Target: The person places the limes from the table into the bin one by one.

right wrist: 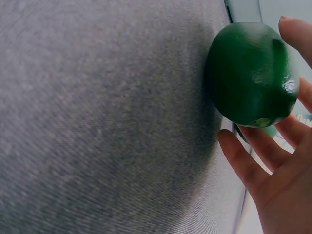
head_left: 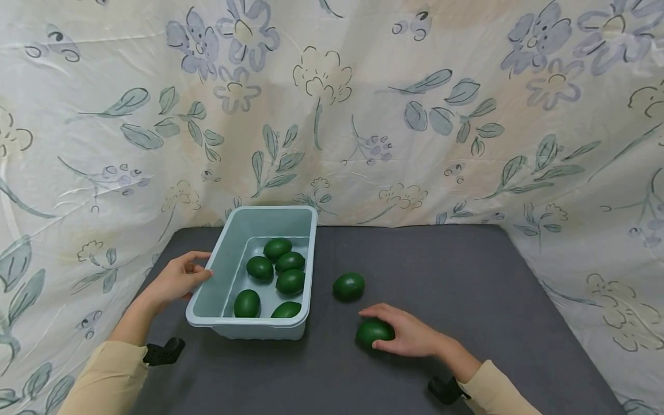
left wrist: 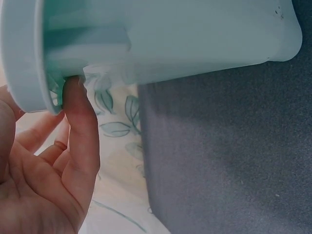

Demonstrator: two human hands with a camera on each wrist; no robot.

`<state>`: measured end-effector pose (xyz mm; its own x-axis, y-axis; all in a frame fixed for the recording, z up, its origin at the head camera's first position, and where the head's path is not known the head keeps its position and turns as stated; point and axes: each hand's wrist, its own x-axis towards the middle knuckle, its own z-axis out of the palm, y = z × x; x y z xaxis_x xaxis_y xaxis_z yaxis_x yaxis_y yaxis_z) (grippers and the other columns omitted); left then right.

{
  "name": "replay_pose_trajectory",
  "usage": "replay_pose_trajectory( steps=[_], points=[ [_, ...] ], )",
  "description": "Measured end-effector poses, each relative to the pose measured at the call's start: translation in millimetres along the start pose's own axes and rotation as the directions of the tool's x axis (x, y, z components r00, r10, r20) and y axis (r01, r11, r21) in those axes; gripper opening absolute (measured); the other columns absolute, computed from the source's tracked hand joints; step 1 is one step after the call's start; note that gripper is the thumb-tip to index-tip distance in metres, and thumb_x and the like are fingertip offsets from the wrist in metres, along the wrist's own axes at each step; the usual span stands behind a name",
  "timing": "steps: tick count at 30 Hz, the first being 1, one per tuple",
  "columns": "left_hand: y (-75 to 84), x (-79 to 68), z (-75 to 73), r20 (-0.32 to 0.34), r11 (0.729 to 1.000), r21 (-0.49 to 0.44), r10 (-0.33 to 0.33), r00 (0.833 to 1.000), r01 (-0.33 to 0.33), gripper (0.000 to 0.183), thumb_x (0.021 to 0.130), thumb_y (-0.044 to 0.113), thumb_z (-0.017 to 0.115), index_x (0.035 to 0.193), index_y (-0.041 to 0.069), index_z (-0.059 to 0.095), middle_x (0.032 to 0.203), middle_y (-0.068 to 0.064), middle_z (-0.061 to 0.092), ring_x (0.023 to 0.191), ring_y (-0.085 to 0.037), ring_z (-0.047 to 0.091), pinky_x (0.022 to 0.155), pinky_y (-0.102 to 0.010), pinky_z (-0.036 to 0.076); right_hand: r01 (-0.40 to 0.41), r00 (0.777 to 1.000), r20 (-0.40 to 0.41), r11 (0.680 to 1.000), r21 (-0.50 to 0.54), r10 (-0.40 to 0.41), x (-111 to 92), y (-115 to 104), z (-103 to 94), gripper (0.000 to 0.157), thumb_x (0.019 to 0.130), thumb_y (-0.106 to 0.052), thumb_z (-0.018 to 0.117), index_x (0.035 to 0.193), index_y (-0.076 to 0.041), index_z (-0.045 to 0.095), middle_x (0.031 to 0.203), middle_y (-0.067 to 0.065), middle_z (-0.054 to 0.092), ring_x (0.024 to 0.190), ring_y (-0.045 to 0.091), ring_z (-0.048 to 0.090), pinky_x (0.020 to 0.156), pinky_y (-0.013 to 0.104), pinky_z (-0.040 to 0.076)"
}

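Observation:
A pale blue plastic bin [head_left: 249, 325] stands at the left, with several dark green limes [head_left: 260, 268] lying inside it. My left hand [head_left: 181, 276] grips the bin's left rim; in the left wrist view a finger [left wrist: 80, 131] hooks up beneath the lip. On the table to the right of the bin, my right hand [head_left: 410, 331] is around one shiny lime [right wrist: 251, 75]. Its fingers are spread, the thumb [right wrist: 297, 36] on one side of the fruit and the other fingers on the opposite side. Another lime [head_left: 349, 287] lies just beyond this hand.
A dark grey cloth [head_left: 441, 271] covers the table. Floral fabric [head_left: 363, 104] hangs behind it and along both sides. Each wrist wears a black strap device, seen at the left cuff [head_left: 163, 351] and the right cuff [head_left: 446, 391].

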<state>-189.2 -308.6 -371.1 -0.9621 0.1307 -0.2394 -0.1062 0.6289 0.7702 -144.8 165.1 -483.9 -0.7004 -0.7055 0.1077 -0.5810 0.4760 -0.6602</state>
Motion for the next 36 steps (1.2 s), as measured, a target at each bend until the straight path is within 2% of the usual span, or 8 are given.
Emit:
replay_pose_trajectory(
  steps=[7, 14, 24, 36],
  points=[
    [1.1, 0.2, 0.1, -0.001, 1.000, 0.004, -0.005, 1.000, 0.005, 0.057, 0.092, 0.020, 0.055, 0.140, 0.001, 0.028, 0.101, -0.018, 0.060, 0.079, -0.020, 0.063, 0.062, -0.040, 0.054, -0.002, 1.000, 0.012, 0.999, 0.042, 0.001, -1, 2, 4.0, 0.050, 0.086, -0.029, 0.065, 0.131, -0.015, 0.048, 0.127, -0.004, 0.049, 0.102, 0.007, 0.053, 0.079, 0.027, 0.047],
    [1.0, 0.3, -0.2, -0.001, 1.000, 0.009, -0.007, 1.000, 0.007, 0.057, 0.092, 0.021, 0.055, 0.139, 0.002, 0.029, 0.101, -0.018, 0.060, 0.079, -0.019, 0.063, 0.062, -0.040, 0.054, 0.006, 1.000, 0.003, 0.999, 0.050, -0.006, -1, 1, 4.6, 0.043, 0.086, -0.027, 0.065, 0.126, -0.015, 0.052, 0.118, -0.006, 0.053, 0.091, 0.004, 0.053, 0.075, 0.025, 0.047],
    [0.9, -0.5, 0.4, -0.006, 1.000, 0.010, -0.005, 1.000, 0.005, 0.056, 0.092, 0.020, 0.055, 0.139, 0.001, 0.029, 0.100, -0.018, 0.059, 0.078, -0.019, 0.063, 0.062, -0.040, 0.053, 0.014, 1.000, -0.018, 0.998, 0.065, -0.013, -1, 5, 6.8, 0.043, 0.086, -0.029, 0.064, 0.125, -0.014, 0.053, 0.118, -0.006, 0.054, 0.090, 0.004, 0.053, 0.074, 0.025, 0.047],
    [-0.8, -0.1, 0.8, -0.010, 1.000, 0.019, -0.010, 1.000, 0.010, 0.057, 0.092, 0.020, 0.055, 0.139, 0.001, 0.029, 0.100, -0.018, 0.060, 0.077, -0.019, 0.062, 0.062, -0.040, 0.053, 0.009, 0.994, -0.106, 0.999, 0.037, -0.005, 13, 7, 0.6, 0.044, 0.086, -0.029, 0.065, 0.126, -0.014, 0.053, 0.117, -0.007, 0.055, 0.090, 0.007, 0.055, 0.074, 0.027, 0.048]
  ],
)
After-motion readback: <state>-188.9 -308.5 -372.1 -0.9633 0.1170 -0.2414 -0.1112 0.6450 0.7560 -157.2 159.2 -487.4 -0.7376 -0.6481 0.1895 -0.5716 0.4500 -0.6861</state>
